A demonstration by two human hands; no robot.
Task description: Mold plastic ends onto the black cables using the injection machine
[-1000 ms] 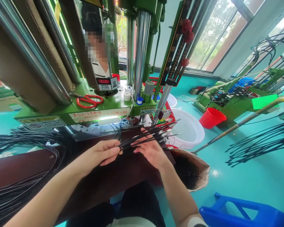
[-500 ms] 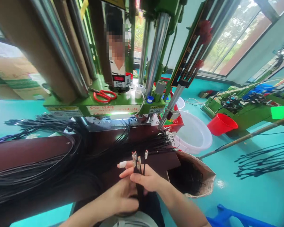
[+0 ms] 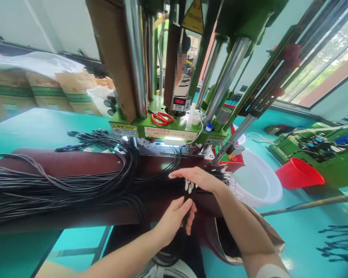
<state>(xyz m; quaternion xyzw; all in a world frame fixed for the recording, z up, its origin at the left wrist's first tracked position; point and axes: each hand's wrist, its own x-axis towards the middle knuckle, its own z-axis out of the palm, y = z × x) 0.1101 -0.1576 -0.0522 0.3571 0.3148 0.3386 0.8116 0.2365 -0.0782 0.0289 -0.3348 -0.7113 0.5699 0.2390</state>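
While the left hand (image 3: 182, 216) wraps its fingers round a cable bundle (image 3: 186, 198) near the front edge of the worktop (image 3: 60, 162), the right hand (image 3: 202, 178) extends straight fingers over its metal connectors (image 3: 190, 187) | contact: cannot tell | black cables (image 3: 75, 189): toward left edge

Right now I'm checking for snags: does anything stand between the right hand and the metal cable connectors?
Nothing visible: the right hand arches just over the metal cable connectors, whose black cables the left hand grips; palm contact is unclear.
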